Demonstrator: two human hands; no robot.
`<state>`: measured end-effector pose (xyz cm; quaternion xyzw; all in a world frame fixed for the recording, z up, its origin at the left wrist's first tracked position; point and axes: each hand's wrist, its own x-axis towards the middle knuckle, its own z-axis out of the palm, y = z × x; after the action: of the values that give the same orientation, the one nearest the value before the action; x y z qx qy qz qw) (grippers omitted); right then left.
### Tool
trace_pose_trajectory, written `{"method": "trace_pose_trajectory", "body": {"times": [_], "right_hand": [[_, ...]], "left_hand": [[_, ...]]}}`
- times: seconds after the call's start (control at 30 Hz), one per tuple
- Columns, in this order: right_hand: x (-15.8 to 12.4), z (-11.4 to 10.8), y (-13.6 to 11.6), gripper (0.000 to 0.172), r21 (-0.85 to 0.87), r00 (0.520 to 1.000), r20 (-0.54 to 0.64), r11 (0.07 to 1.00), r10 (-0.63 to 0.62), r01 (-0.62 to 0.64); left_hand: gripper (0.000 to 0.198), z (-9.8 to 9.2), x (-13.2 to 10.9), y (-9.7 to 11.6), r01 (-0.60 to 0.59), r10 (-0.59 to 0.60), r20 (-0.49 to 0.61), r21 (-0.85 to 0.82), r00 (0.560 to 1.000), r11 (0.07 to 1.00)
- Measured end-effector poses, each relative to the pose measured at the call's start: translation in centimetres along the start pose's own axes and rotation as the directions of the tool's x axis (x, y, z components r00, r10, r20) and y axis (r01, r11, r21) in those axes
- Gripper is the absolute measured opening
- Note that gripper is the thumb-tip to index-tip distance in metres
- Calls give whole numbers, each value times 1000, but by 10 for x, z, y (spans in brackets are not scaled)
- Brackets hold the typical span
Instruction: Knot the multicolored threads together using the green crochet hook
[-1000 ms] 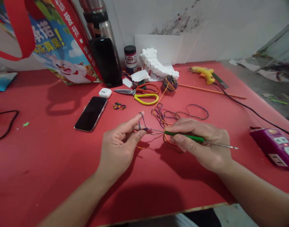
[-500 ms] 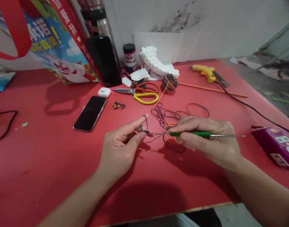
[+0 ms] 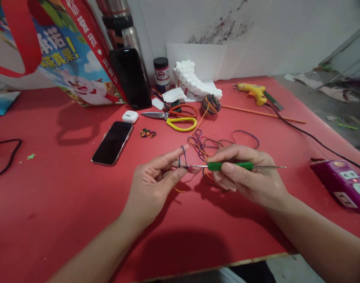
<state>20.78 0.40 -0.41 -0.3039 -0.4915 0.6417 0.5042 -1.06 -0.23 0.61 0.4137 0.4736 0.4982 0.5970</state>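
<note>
My right hand (image 3: 250, 177) is closed around a green-handled crochet hook (image 3: 229, 166), held level with its metal tip pointing left. The tip meets a small knot of multicoloured yarn pinched between the thumb and fingers of my left hand (image 3: 153, 182). A loop of that yarn (image 3: 183, 155) runs over my raised left index finger. Loose yarn strands (image 3: 211, 146) lie tangled on the red table (image 3: 64, 204) just behind my right hand and lead to a small yarn ball (image 3: 211, 104).
A phone (image 3: 112, 142) and a white earbud case (image 3: 130, 116) lie at left, scissors (image 3: 174, 118) in the middle. Behind stand a printed bag (image 3: 68, 59), a dark phone (image 3: 131, 76), a jar (image 3: 162, 73) and foam pieces (image 3: 194, 82). A glue gun (image 3: 253, 92) and purple power strip (image 3: 341, 182) sit right.
My right hand has shifted the hook slightly left and levelled it. The left hand still pinches the yarn, its index finger raised a little higher.
</note>
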Motion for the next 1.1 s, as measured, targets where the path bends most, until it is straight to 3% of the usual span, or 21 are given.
{"method": "trace_pose_trajectory", "body": {"times": [0.2, 0.47, 0.63, 1.1], "right_hand": [[-1, 10, 12, 14, 52, 999, -31, 999, -13, 15], [-2, 9, 11, 15, 6, 1000, 7, 1000, -7, 7], [-1, 8, 11, 14, -8, 1000, 17, 1000, 16, -16], [3, 15, 10, 15, -23, 998, -27, 998, 55, -55]], "left_hand": [[34, 4, -2, 2, 104, -97, 45, -187, 994, 977], [30, 4, -2, 2, 63, -67, -23, -115, 998, 991], [32, 4, 0, 4, 65, -66, -6, -105, 998, 992], [74, 5, -1, 11, 144, -138, 74, -79, 988, 986]]}}
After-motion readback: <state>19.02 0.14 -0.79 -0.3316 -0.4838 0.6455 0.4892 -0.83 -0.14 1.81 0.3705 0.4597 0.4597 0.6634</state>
